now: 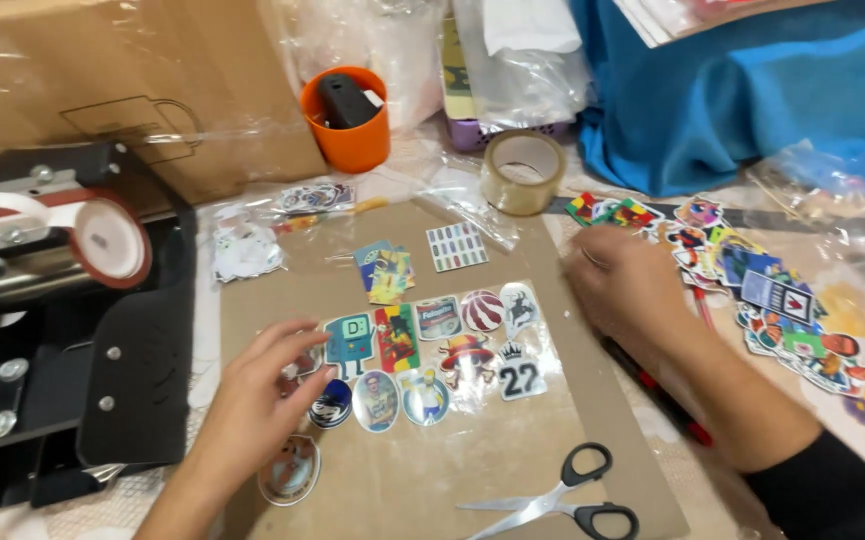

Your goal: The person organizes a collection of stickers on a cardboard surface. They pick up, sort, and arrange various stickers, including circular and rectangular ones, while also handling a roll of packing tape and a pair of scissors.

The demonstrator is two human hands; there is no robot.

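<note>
Basically keep left hand [257,385], fingers spread & gripping nothing, pressing flat on the clear film over the sticker rows [432,350] mid cardboard sheet [512,470], w/ right hand [622,280] loosely curled, empty, at 3 o'clock near loose sticker pile [772,300]

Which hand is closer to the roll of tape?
The right hand. It is just below and to the right of the roll of tape. The left hand is far down on the stickers.
</note>
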